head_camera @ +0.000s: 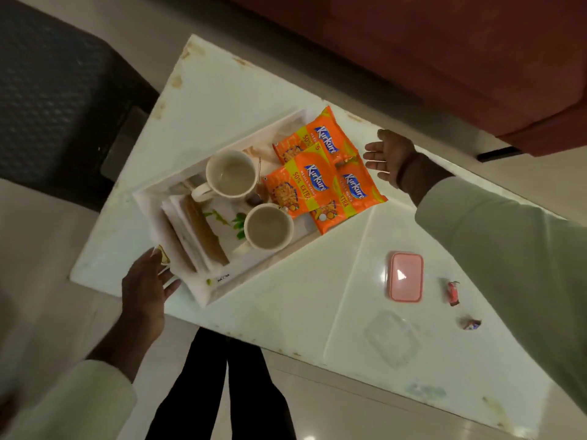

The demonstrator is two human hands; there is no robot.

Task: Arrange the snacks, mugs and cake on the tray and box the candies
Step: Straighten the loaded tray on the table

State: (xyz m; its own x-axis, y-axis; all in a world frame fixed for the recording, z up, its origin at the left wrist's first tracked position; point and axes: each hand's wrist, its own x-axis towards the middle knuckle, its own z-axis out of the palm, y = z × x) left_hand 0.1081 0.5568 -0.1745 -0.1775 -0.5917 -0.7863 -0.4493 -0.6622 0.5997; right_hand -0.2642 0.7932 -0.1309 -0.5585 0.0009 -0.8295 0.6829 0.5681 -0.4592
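A white tray (251, 274) sits mid-frame on a pale table (317, 296), holding two mugs (231, 174) (268, 228), three orange snack packs (298, 185) at its upper right and a wrapped cake (203, 233) at its lower left. The left hand (144, 290) touches the tray's lower-left corner, fingers loosely spread, gripping nothing. The right hand (389, 157) hovers open beside the packs, empty. At right lie a pink lid (406, 276), a clear box (391, 338) and two candies (453, 293) (471, 323).

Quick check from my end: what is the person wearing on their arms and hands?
Both arms are in long, loose, pale cream sleeves that reach the wrists. The left hand and the right hand are bare, with no gloves. A thin reddish band shows at the right wrist. No rings are clear enough to tell.
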